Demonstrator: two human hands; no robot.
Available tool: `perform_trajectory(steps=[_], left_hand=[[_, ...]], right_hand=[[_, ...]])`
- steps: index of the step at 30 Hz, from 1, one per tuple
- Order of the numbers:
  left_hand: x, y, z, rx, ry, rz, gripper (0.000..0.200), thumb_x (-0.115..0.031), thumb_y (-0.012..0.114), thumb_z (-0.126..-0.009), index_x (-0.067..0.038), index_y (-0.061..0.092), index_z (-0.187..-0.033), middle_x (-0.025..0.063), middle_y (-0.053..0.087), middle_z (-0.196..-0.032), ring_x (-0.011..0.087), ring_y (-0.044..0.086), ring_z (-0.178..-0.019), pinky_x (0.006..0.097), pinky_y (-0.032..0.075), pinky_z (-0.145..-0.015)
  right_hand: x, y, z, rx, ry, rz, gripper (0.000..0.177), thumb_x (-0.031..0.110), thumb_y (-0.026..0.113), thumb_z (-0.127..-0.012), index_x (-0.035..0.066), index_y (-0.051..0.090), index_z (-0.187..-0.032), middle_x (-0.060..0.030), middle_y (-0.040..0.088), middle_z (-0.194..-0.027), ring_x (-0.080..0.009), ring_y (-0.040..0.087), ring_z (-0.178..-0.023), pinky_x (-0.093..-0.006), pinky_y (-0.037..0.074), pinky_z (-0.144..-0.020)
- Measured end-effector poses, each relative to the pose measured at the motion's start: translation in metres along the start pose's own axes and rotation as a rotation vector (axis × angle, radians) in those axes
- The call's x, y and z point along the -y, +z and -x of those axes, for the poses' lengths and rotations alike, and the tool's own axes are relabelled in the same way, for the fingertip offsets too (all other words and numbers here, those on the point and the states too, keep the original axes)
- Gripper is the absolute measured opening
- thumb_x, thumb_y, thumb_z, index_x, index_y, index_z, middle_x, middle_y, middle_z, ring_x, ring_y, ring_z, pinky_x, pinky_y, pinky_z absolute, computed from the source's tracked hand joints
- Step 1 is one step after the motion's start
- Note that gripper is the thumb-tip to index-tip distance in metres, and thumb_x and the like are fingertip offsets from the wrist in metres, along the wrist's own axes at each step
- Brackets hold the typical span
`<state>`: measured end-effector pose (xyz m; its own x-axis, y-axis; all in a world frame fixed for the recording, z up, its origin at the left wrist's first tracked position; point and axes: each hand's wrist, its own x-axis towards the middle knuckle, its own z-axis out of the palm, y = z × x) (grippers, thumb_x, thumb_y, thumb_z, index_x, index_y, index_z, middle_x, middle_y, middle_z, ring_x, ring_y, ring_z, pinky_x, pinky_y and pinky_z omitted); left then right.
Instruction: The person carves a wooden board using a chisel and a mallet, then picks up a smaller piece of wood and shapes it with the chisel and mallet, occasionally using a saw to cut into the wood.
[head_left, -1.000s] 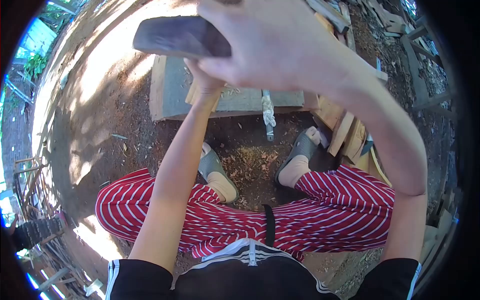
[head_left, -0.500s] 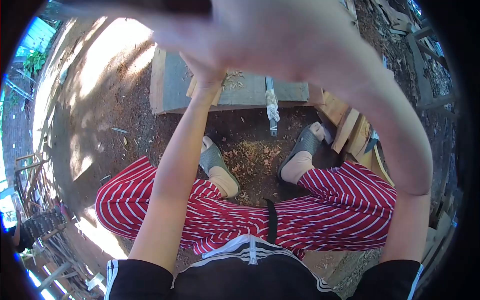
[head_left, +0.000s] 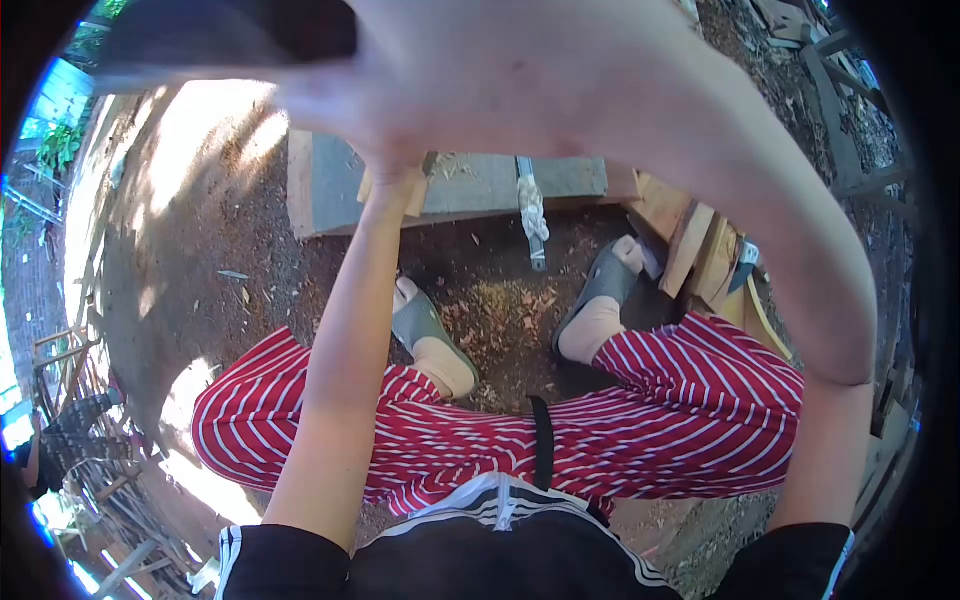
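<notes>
My right hand (head_left: 470, 85) is raised close to the camera and fills the top of the view. Its fingers are closed on a dark, broad object (head_left: 230, 35) with a paler lower edge, too blurred to name. Below and behind it, my left hand (head_left: 392, 165) is partly hidden, gripping a light piece of wood (head_left: 417, 196) at the near edge of a grey-topped wooden block (head_left: 470, 195). Pale shavings (head_left: 456, 164) lie on the block beside that hand. A flat metal bar wrapped in white material (head_left: 532, 210) rests across the block's near edge.
Cut wood pieces (head_left: 690, 250) are piled right of the block. My feet in grey sandals (head_left: 428, 325) stand on dirt scattered with wood chips (head_left: 500, 310). Sticks and branches (head_left: 120, 490) are heaped at far left, and boards (head_left: 840, 130) lie at upper right.
My right hand has shifted up and left, bringing more of the dark object into view. My left hand stays at the wood, and the whole view has moved slightly.
</notes>
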<state>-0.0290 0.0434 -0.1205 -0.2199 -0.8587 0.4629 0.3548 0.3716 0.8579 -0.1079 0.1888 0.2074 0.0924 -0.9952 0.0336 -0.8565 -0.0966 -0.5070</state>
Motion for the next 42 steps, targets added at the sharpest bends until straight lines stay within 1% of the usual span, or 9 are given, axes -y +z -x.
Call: perform_trajectory(steps=[7, 8, 10, 12, 14, 17, 20, 29, 42], left_hand=[[-0.039, 0.004, -0.017, -0.075, -0.175, 0.318, 0.028, -0.013, 0.066, -0.084, 0.003, 0.056, -0.104, 0.0099, 0.064, -0.101, 0.0139, 0.061, -0.091, 0.0325, 0.050, -0.078], [-0.055, 0.003, -0.023, 0.001, 0.422, -0.473, 0.023, -0.014, 0.068, -0.080, 0.002, 0.057, -0.093, 0.0077, 0.065, -0.089, 0.0147, 0.062, -0.080, 0.0307, 0.049, -0.071], [-0.062, 0.007, -0.032, -0.051, 0.212, -0.155, 0.013, -0.009, 0.062, -0.079, -0.002, 0.052, -0.076, 0.0045, 0.056, -0.064, 0.0145, 0.052, -0.054, 0.0292, 0.041, -0.051], [-0.062, -0.007, -0.046, -0.050, 0.087, -0.127, 0.015, -0.004, 0.055, -0.080, -0.003, 0.047, -0.067, 0.0044, 0.048, -0.054, 0.0159, 0.045, -0.043, 0.0315, 0.034, -0.040], [-0.069, -0.010, -0.049, -0.105, -0.138, 0.082, 0.021, -0.001, 0.050, -0.078, -0.007, 0.039, -0.061, 0.0013, 0.038, -0.046, 0.0106, 0.035, -0.036, 0.0296, 0.027, -0.035], [-0.069, -0.018, -0.056, -0.180, -0.211, 0.187, 0.020, -0.003, 0.055, -0.079, -0.006, 0.039, -0.066, 0.0005, 0.041, -0.050, 0.0101, 0.036, -0.036, 0.0297, 0.030, -0.034], [-0.062, -0.025, -0.061, -0.229, -0.250, 0.189, 0.020, -0.005, 0.052, -0.078, -0.009, 0.037, -0.065, 0.0002, 0.040, -0.050, 0.0099, 0.036, -0.038, 0.0288, 0.029, -0.036], [0.002, -0.090, -0.053, -0.565, -0.573, 0.361, 0.019, -0.025, 0.047, -0.082, -0.014, 0.035, -0.071, -0.0016, 0.036, -0.056, 0.0110, 0.030, -0.044, 0.0294, 0.029, -0.042], [-0.096, -0.066, -0.074, -0.169, -0.252, 0.226, 0.011, -0.019, 0.048, -0.082, -0.011, 0.046, -0.074, 0.0019, 0.041, -0.052, 0.0131, 0.037, -0.040, 0.0292, 0.032, -0.037]], right_hand=[[-0.051, 0.038, 0.003, -0.065, -0.173, 0.248, 0.048, 0.035, 0.063, -0.085, -0.006, 0.056, -0.109, -0.0175, 0.066, -0.078, -0.0251, 0.064, -0.061, -0.0382, 0.054, -0.060], [-0.062, 0.052, -0.001, -0.052, -0.168, 0.244, 0.048, 0.035, 0.063, -0.085, -0.006, 0.056, -0.109, -0.0175, 0.066, -0.078, -0.0251, 0.064, -0.061, -0.0382, 0.054, -0.060], [-0.085, 0.090, -0.018, -0.276, 0.107, -0.107, 0.068, 0.051, 0.067, -0.083, 0.009, 0.050, -0.134, -0.0161, 0.068, -0.086, -0.0234, 0.069, -0.065, -0.0355, 0.055, -0.060], [-0.121, 0.124, -0.024, -0.142, 0.415, -0.327, 0.068, 0.047, 0.064, -0.082, 0.005, 0.048, -0.133, -0.0118, 0.071, -0.079, -0.0274, 0.071, -0.075, -0.0416, 0.055, -0.072], [-0.164, 0.171, -0.026, -0.161, 0.348, 0.008, 0.072, 0.052, 0.060, -0.083, 0.007, 0.044, -0.136, -0.0119, 0.071, -0.080, -0.0293, 0.071, -0.084, -0.0420, 0.055, -0.077], [-0.163, 0.183, -0.022, 0.131, 0.423, 0.140, 0.071, 0.055, 0.056, -0.084, 0.007, 0.044, -0.136, -0.0139, 0.072, -0.088, -0.0325, 0.070, -0.091, -0.0442, 0.054, -0.081], [-0.182, 0.212, -0.022, 0.178, 0.414, 0.077, 0.067, 0.052, 0.061, -0.084, 0.011, 0.042, -0.132, -0.0220, 0.068, -0.102, -0.0406, 0.066, -0.097, -0.0510, 0.052, -0.081], [-0.183, 0.226, -0.017, 0.129, 0.409, 0.113, 0.064, 0.047, 0.062, -0.085, 0.011, 0.039, -0.132, -0.0211, 0.070, -0.098, -0.0409, 0.067, -0.093, -0.0519, 0.052, -0.080], [-0.212, 0.220, -0.026, 0.210, 0.440, -0.218, 0.072, 0.052, 0.065, -0.080, 0.006, 0.043, -0.132, -0.0176, 0.068, -0.099, -0.0309, 0.069, -0.085, -0.0429, 0.055, -0.073]])
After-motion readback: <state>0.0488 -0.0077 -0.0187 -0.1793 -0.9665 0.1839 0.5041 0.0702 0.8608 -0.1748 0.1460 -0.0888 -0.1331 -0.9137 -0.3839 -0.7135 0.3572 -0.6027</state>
